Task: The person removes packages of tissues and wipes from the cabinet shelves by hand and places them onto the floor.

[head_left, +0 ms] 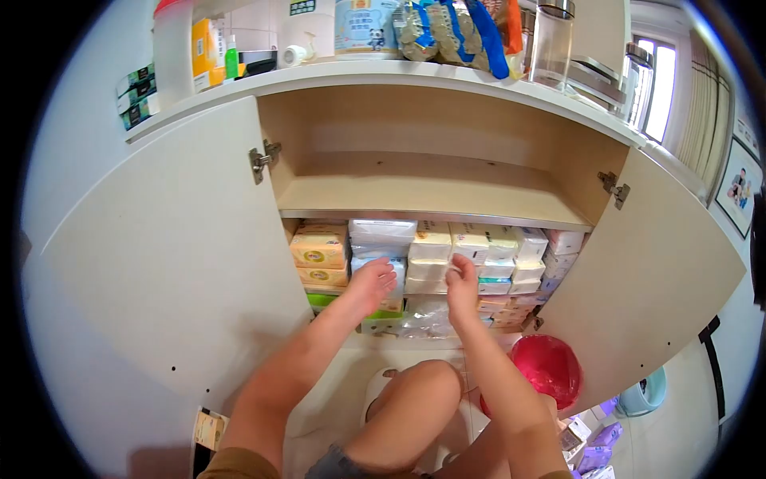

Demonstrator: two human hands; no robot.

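My left hand [373, 285] is in front of the blue and white tissue packs [383, 238], its fingers apart and nothing in them. To its right, my right hand [462, 287] is at the cream-coloured tissue packs [431, 247], fingers bent; whether it touches a pack cannot be made out. Orange packs [320, 246] are stacked at the left of the same shelf. More white packs [530, 244] fill its right side. Below the hands, clear plastic wrapping [429, 315] lies on the lowest level.
Both cabinet doors [159, 263] stand open. Above the packs is an upper shelf [431, 188]. Bottles and bags stand on the countertop [351, 73]. A red basin [547, 369], a light blue bucket [643, 393] and purple packs [598, 451] are on the floor at the right.
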